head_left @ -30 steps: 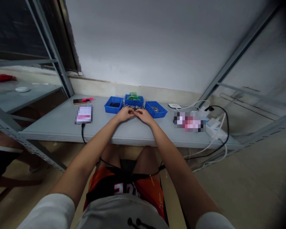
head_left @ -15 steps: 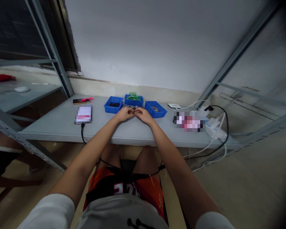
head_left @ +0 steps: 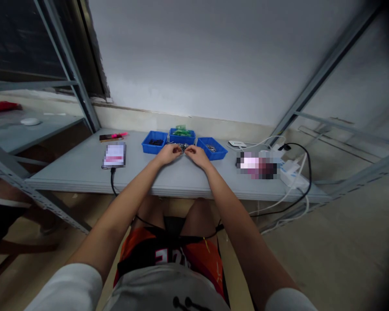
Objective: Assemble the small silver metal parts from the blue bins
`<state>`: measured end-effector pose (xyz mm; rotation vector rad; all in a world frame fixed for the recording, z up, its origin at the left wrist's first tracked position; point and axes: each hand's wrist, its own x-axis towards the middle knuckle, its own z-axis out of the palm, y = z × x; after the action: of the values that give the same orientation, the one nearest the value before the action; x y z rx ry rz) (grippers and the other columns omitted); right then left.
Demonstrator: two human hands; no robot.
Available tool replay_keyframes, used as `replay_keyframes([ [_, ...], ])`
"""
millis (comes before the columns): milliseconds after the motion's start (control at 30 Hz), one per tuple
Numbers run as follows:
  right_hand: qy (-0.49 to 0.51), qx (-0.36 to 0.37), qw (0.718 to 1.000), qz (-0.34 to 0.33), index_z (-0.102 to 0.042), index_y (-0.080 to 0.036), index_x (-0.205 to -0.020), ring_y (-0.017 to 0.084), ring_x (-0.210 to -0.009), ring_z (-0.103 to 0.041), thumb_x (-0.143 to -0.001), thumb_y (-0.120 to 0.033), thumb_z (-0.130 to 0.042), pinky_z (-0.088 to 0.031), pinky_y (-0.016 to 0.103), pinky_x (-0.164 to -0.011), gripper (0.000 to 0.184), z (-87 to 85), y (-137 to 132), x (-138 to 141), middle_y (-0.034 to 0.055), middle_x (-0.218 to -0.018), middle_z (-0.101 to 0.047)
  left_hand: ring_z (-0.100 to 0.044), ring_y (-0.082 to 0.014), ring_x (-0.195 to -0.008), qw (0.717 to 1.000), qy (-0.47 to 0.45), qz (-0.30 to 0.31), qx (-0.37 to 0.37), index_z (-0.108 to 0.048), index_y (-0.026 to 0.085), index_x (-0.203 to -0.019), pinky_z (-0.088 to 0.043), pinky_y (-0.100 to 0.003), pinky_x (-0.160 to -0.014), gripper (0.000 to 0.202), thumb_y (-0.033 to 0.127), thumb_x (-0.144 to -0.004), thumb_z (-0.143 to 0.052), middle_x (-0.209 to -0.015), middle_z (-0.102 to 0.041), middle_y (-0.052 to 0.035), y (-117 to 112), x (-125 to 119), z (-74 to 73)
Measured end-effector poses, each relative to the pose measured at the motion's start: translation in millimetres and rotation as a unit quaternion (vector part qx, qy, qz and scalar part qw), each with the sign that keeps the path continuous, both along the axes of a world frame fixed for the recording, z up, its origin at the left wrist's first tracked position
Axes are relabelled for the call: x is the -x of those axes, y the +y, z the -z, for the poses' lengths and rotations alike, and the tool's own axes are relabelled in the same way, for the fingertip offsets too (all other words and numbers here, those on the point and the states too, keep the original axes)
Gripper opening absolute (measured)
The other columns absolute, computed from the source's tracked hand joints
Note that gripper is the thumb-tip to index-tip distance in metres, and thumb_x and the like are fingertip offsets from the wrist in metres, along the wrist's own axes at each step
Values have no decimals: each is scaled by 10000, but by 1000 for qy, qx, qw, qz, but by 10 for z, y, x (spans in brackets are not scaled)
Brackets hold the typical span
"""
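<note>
My left hand and my right hand face each other just above the grey table, with a small gap between their fingertips. Both have curled, pinched fingers; whatever they hold is too small to make out. Right behind the fingertips lies a pile of small shiny metal pieces, partly covered by my hands. Around it stand a blue bin with dark small parts at left, a blue bin with green pieces behind, and a blue bin with silvery metal parts at right.
A phone with a lit screen and its black cable lie at left, near a pink item. Another blurred-out device, a white power strip and loose cables occupy the right end. Metal shelf posts flank the table. A person's leg shows far left.
My fingertips, close together before, have moved slightly apart, and more of the metal pile shows between them. The bins have stayed in place.
</note>
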<state>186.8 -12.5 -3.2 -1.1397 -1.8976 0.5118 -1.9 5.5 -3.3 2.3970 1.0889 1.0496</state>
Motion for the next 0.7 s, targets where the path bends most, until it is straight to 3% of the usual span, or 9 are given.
replay_keyframes([
  [233,-50,6,998,-24,-670,-171,-859,150,-738,-559,-793,-316,-579,-423,267,-736,183,30,20,-13,16,-787,-659,-569,-153,-723,999,-29,11,-15,-668,135,-861,-441,-269,-707,202,293,-798,-559,-799,-661,-50,-39,-22,-36],
  [700,-18,-8,1000,13,-663,-162,-841,148,-757,-582,-807,-283,-566,-445,268,-759,159,-62,-67,23,35,-824,-682,-549,-153,-676,1000,-11,-13,0,-623,137,-849,-423,-277,-667,206,315,-826,-522,-756,-638,-48,-7,-7,14],
])
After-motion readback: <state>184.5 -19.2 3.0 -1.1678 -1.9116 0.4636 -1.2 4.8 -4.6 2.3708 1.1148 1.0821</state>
